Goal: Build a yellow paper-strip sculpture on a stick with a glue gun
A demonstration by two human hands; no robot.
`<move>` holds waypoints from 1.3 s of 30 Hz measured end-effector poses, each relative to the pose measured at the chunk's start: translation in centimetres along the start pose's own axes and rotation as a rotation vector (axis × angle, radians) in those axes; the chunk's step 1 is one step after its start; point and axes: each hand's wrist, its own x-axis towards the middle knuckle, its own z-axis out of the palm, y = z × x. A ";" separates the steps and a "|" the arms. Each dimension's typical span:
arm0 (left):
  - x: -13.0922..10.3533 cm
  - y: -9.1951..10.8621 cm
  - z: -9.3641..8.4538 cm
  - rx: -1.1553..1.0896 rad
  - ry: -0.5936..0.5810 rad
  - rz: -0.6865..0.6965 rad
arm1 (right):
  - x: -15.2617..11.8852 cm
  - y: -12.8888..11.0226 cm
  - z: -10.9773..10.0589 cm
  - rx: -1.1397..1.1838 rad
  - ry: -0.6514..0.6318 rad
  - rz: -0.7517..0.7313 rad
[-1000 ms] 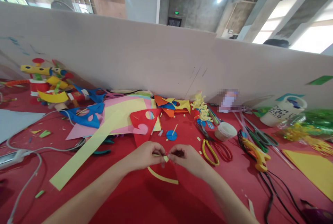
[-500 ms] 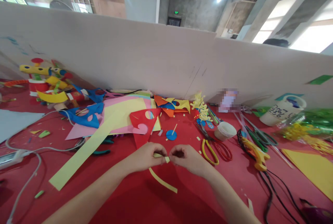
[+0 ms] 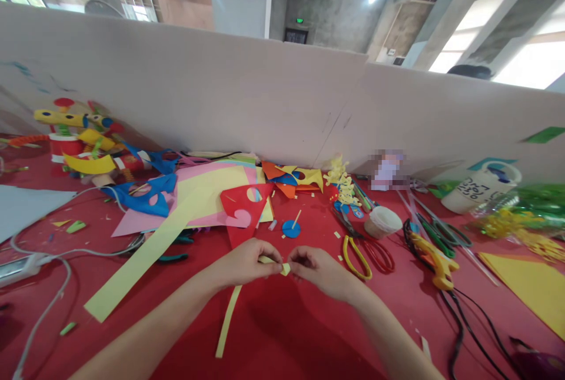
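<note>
A narrow pale yellow paper strip point(image 3: 228, 322) is between my hands, its long tail hanging down to the lower left over the red table. My left hand point(image 3: 253, 261) is closed in a pinch on the strip, which passes behind its fingers. Between the fingertips, the strip's short end shows as a small folded piece. My right hand point(image 3: 318, 271) is also closed, thumb and fingertips pinching at the edge of that fold. Just beyond my hands lie a red paper mask point(image 3: 236, 200) and a blue paper disc point(image 3: 291, 229) with a small stick on it.
Scissors with yellow and red handles point(image 3: 356, 257), a paper cup point(image 3: 382, 222) and a yellow glue gun point(image 3: 435, 259) lie to the right. On the left are stacked coloured paper point(image 3: 203, 183), a white cable point(image 3: 88, 252) and paper toys point(image 3: 65, 145). A pale partition point(image 3: 220, 92) stands behind.
The strip's hanging tail has swung from the lower right to the lower left. The folded end has turned slightly, and both hands stay nearly in place, close together.
</note>
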 end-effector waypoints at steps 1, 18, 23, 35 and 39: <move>0.0 0.0 0.0 -0.012 -0.008 -0.005 | 0.0 -0.1 0.0 0.014 -0.007 0.002; 0.4 -0.7 0.2 -0.121 -0.033 -0.016 | -0.2 -0.6 0.1 0.008 0.019 0.011; 0.4 -0.7 0.2 -0.138 -0.045 -0.033 | -0.1 -0.8 0.2 0.010 0.072 0.033; 0.2 -0.3 0.2 -0.169 -0.047 0.027 | 0.0 -0.6 0.1 0.086 0.086 0.010; 0.1 -0.3 0.1 -0.161 -0.075 0.066 | 0.1 -0.6 0.1 0.107 0.121 0.011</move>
